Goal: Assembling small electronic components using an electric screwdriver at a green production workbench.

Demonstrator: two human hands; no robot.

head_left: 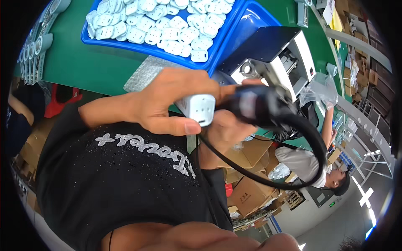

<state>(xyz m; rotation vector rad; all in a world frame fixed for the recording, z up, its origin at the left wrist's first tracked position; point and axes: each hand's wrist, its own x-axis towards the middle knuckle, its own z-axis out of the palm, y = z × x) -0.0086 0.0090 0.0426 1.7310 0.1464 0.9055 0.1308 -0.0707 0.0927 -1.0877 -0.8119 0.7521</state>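
My left hand [165, 100] is wrapped round a pale blue-white plastic housing [202, 109], thumb and fingers on its sides. The end of the housing has small holes and a slot, and it points toward me. Just to the right, my right hand [230, 131] is closed round a black power screwdriver [251, 104] with a thick black cable [316, 167]. The tool and that hand are smeared by motion. The tool's tip is hidden behind my left hand and the housing, so I cannot tell whether it touches the part.
A blue tray [146, 51] full of pale caps stands ahead on the green table [67, 62]. Beside it are another blue tray [251, 19] and a black-and-white machine [268, 50]. White ring-headed parts [35, 52] stand at left. At right, a person [301, 161] holds a clear bag [320, 90].
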